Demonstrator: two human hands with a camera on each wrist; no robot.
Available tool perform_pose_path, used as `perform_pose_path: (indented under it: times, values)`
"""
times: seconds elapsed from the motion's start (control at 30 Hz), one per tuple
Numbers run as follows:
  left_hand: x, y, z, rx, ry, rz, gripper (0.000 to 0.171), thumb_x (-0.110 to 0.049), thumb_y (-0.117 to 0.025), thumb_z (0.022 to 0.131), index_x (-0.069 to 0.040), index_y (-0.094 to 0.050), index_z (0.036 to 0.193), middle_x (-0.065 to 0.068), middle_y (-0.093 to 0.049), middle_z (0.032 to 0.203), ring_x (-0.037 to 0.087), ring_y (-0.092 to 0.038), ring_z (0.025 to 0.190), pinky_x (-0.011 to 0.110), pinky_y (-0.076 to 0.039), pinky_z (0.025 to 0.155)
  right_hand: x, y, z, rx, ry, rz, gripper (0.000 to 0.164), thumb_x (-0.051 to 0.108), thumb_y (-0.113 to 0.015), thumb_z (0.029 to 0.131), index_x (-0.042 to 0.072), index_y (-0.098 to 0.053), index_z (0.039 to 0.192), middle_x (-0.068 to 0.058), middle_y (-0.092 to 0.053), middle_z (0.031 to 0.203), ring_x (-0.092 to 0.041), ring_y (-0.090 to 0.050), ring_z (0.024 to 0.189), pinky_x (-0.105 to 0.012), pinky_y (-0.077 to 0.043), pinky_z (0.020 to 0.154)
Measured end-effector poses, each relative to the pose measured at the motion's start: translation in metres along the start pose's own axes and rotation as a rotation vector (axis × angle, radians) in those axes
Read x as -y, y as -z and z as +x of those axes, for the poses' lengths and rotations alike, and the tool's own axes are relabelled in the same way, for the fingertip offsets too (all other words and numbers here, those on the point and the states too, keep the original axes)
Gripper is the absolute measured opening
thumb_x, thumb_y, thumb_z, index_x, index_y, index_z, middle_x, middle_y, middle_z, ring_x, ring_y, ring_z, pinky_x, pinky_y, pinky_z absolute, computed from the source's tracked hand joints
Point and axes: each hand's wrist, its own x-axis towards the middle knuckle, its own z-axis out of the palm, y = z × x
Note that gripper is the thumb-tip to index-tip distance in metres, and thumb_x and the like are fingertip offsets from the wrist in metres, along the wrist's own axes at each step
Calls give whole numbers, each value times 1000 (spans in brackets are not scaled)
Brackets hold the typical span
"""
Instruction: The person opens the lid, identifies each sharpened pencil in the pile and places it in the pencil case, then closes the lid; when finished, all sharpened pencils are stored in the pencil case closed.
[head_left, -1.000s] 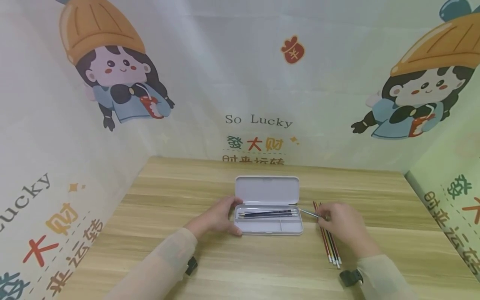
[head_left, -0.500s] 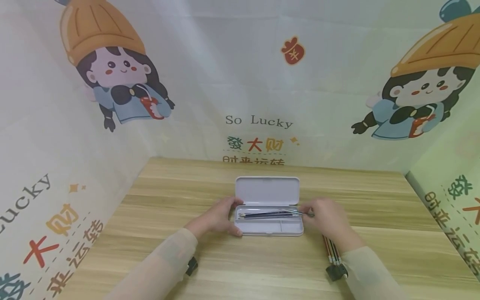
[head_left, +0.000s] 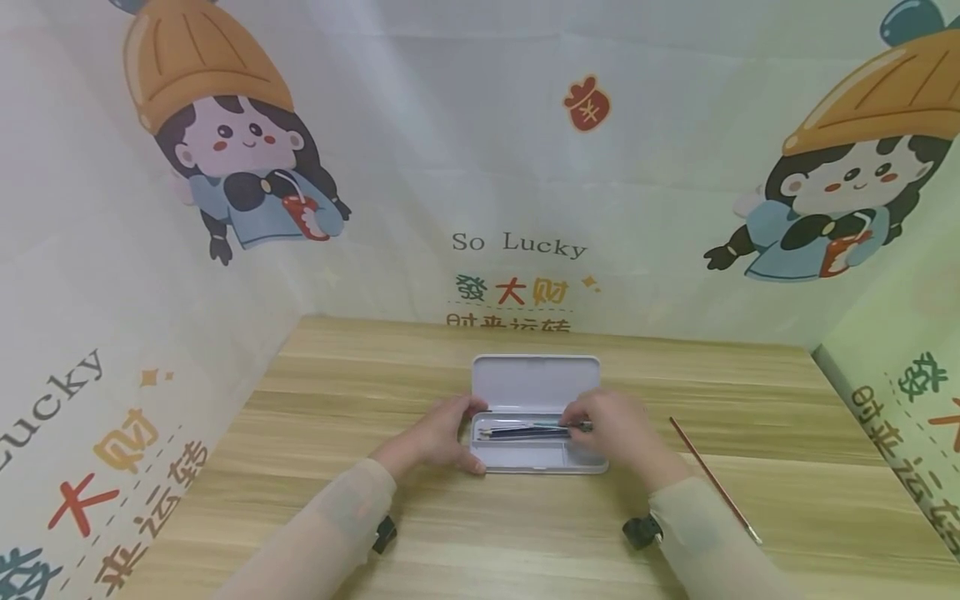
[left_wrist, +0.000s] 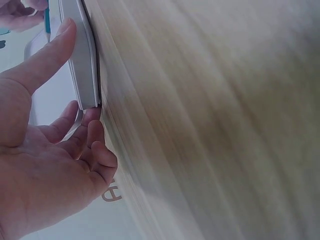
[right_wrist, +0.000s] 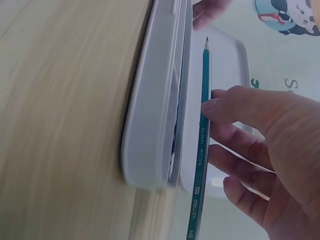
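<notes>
A white pencil case (head_left: 517, 455) lies on the table with its lid (head_left: 536, 382) raised at the back. Around its left end goes my left hand (head_left: 441, 435), thumb along the front side and fingertips at the rear corner. Several dark pencils (head_left: 517, 433) lie in the rear compartment. My right hand (head_left: 618, 433) is over the case's right part, pinching a green pencil (right_wrist: 200, 150) between thumb and fingers. In the right wrist view that pencil is beside the case's rim, its sharpened tip pointing away from the wrist.
A red pencil (head_left: 716, 482) lies slanted on the wooden table (head_left: 420, 542), right of my right forearm. The rest of the loose bunch is out of sight. A printed cloth (head_left: 420, 150) stands behind the table and along its sides.
My right hand has carried the green pencil leftward, from beside the case to over it. The red pencil now lies farther right at a steeper slant, apart from the bunch. My left hand stays put.
</notes>
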Motion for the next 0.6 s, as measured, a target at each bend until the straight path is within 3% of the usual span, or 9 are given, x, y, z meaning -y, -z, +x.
perform_pose_path:
  times: [0.23, 0.6]
  values:
    - [-1, 1, -1, 2, 1, -1, 93, -17, -99, 61, -6, -54, 142, 13, -61, 137, 34, -50, 135, 53, -36, 122, 15, -9, 18, 21, 64, 4, 12, 13, -82, 81, 19, -81, 91, 7, -76, 86, -12, -68, 81, -32, -59, 76]
    - [-2, 1, -1, 6, -6, -12, 92, -16, -98, 62, -5, -54, 142, 13, -62, 137, 33, -51, 133, 53, -37, 121, 32, -21, 35, 95, 64, 24, 12, 12, -82, 81, 20, -80, 89, 6, -77, 87, -14, -69, 84, -33, -58, 80]
